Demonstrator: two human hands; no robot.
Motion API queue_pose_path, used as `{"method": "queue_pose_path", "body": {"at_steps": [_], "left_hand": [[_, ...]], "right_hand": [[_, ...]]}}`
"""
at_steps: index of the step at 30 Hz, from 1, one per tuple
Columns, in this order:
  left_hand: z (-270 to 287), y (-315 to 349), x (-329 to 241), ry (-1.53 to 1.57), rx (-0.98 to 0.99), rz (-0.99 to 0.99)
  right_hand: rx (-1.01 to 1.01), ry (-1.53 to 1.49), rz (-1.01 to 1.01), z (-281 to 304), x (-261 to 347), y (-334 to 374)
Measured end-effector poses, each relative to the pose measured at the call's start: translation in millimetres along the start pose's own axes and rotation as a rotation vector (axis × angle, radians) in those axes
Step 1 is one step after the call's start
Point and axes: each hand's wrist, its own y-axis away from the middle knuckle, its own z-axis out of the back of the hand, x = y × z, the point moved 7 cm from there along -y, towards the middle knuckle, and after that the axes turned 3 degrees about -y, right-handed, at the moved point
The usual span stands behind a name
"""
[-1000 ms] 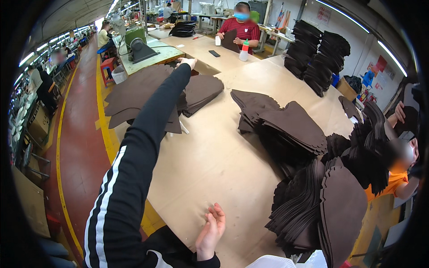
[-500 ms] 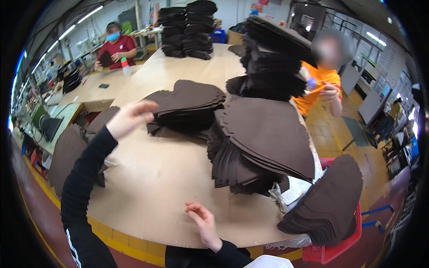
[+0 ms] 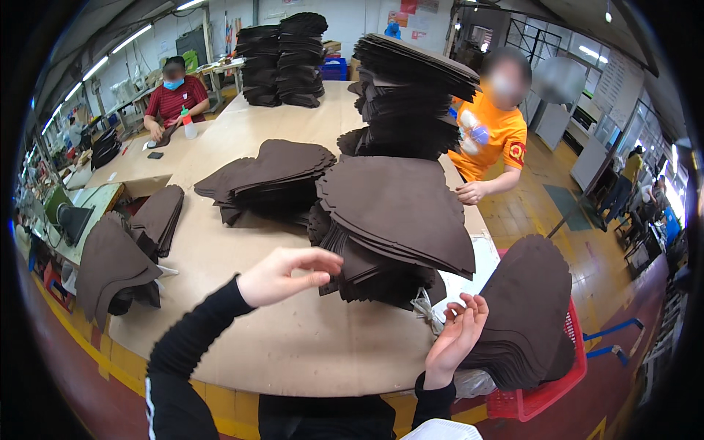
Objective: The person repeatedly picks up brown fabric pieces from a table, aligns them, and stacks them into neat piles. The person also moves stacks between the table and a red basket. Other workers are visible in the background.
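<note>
My left hand (image 3: 292, 277) reaches over the table with its fingers stretched out and nothing in it. Its fingertips are at the left edge of a large stack of dark brown cut panels (image 3: 400, 202) with notched edges; whether they touch it I cannot tell. My right hand (image 3: 456, 339) is raised, palm up, fingers apart and holding nothing. It is beside a fanned stack of the same brown panels (image 3: 522, 308) resting on a red plastic basket (image 3: 532, 402). A white paper (image 3: 478, 257) and a pale tie (image 3: 425, 308) lie between the two stacks.
More brown panel stacks stand on the table (image 3: 293, 359): a low one (image 3: 271, 172), tall piles (image 3: 411, 88) at the back, and one at the left edge (image 3: 117, 257). A person in orange (image 3: 488, 139) stands at the right side; another in red (image 3: 176, 103) sits far left.
My left hand has come right and nearer, to the large stack. My right hand has moved right and up toward the basket's stack. The view has shifted, and the person in orange has lowered a hand.
</note>
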Motion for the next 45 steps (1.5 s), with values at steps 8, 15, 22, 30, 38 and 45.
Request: {"method": "queue_pose_path", "body": {"at_steps": [8,15,22,30,38,45], "left_hand": [[-118.6,48.5,68.3,0.429,0.391,0.309],[-133.7,59.9,63.1,0.48,0.343,0.323],[-117.5,46.0,41.1,1.107,-0.02,0.113],[-84.7,83.1,48.5,1.081,-0.524,0.398],[-59.5,125.6,37.6,0.161,-0.298,0.022],[-59.7,179.8,76.8,0.103,-0.666,0.134]], "right_hand": [[0.205,-0.095,-0.322,-35.7,-20.4,-55.9],[0.167,-0.032,-0.197,-68.6,-3.4,-76.2],[0.25,0.659,0.391,-80.3,33.5,46.7],[0.409,0.253,0.395,26.3,-2.6,128.0],[0.748,0.587,0.078,-15.1,-21.6,57.3],[0.613,0.257,-0.209,-27.0,-54.5,71.4]]}}
